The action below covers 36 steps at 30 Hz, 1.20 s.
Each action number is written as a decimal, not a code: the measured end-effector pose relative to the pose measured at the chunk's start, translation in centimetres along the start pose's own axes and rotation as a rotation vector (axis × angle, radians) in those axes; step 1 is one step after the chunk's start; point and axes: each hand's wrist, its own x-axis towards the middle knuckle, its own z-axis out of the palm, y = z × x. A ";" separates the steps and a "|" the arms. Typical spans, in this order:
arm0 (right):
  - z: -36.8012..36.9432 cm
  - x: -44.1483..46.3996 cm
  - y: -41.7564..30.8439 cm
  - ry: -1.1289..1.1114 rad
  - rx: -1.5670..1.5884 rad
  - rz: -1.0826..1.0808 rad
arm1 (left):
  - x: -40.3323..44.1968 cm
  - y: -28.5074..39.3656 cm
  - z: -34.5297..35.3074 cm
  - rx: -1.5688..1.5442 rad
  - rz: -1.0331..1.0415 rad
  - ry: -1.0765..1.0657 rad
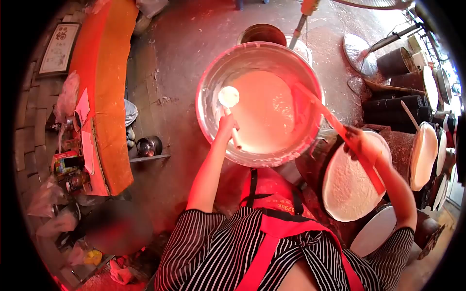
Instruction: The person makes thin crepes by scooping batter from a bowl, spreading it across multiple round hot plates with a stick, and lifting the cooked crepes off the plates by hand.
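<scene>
Left hand (226, 126) is wrapped round the ladle (228, 97), around 9–10 o'clock in the basin (207, 128); right hand (358, 143) grips the long paddle (330, 116), crossing the rim near 3. I'd go slow and steady so the liquid (262, 109) doesn't slop.

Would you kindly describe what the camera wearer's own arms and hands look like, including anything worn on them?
The left sleeve and right sleeve are loose black fabric with thin white stripes, ending around the elbows. Both forearms are bare below them. The left hand and right hand wear no gloves; fine details such as rings are too small to tell.
</scene>
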 end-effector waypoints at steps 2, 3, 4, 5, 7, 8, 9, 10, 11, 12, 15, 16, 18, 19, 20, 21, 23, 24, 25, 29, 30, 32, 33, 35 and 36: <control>0.9 3.3 -4.0 -0.044 -0.188 -0.008 | 2.5 0.5 0.2 0.003 0.045 0.080; 1.8 5.1 -5.3 -0.068 -0.210 -0.065 | 3.4 0.5 0.5 0.004 0.069 0.120; 2.6 6.9 -6.9 -0.086 -0.229 -0.078 | 4.1 0.4 0.8 -0.013 0.070 0.169; 4.0 8.0 -8.5 -0.104 -0.245 -0.092 | 4.7 0.0 1.3 -0.026 0.070 0.218; 5.8 10.5 -10.4 -0.158 -0.310 -0.122 | 7.1 0.0 1.0 0.100 0.065 0.153; 6.7 11.2 -10.5 -0.181 -0.336 -0.136 | 8.6 -0.5 0.6 0.245 0.055 0.037; 7.9 11.3 -10.6 -0.147 -0.410 -0.144 | 10.1 -0.6 0.5 0.392 0.047 -0.083; 9.0 11.2 -10.1 -0.144 -0.400 -0.144 | 11.4 -1.1 1.2 0.199 0.091 -0.070; 9.8 10.8 -8.9 -0.140 -0.389 -0.140 | 10.7 -0.6 1.9 0.217 0.093 -0.069; 10.0 10.7 -6.0 -0.142 -0.377 -0.301 | 9.2 0.6 3.1 0.234 0.095 -0.069; 11.6 4.9 2.1 -0.076 -0.164 -0.340 | 7.4 -1.0 4.7 0.451 0.073 -0.122; 12.6 2.3 4.6 -0.024 -0.131 -0.386 | 0.1 1.8 6.2 0.622 0.177 -0.060; 15.2 -2.2 9.4 0.231 -0.345 -0.738 | -6.6 2.8 8.3 0.742 0.071 -0.155; 16.2 -2.8 11.5 0.299 -0.280 -0.666 | -8.4 2.5 9.7 0.726 0.050 -0.174; 17.3 -3.5 13.7 0.365 -0.210 -0.597 | -8.4 2.5 11.0 0.774 0.100 -0.220; 17.8 -4.3 12.0 0.304 0.011 -0.404 | -8.2 2.4 12.2 0.825 0.146 -0.268; 18.4 -2.9 12.1 0.302 0.357 -0.178 | -1.3 -2.0 12.9 1.083 0.584 -0.275; 18.0 -2.4 10.4 0.278 0.409 -0.105 | 3.1 -3.8 13.4 1.052 0.747 -0.232; 18.0 -1.8 8.5 0.253 0.461 -0.032 | 4.7 -3.3 14.0 1.032 0.801 -0.183; 18.4 1.1 11.1 0.373 0.405 -0.052 | 7.8 -0.3 14.2 1.107 0.776 -0.037; 18.5 2.3 11.6 0.401 0.404 -0.106 | 8.8 -0.7 13.4 1.154 0.762 -0.016; 18.4 4.2 10.9 0.313 0.414 -0.045 | 10.8 -1.6 12.4 1.248 0.740 0.027; 18.3 5.1 10.1 0.266 0.416 -0.015 | 11.1 -2.0 12.3 1.293 0.728 0.051; 18.4 6.7 10.7 0.289 0.325 -0.089 | 11.1 -3.7 13.2 1.161 0.489 -0.165; 18.6 7.0 11.2 0.303 0.273 -0.175 | 11.0 -4.5 13.9 0.952 0.209 -0.295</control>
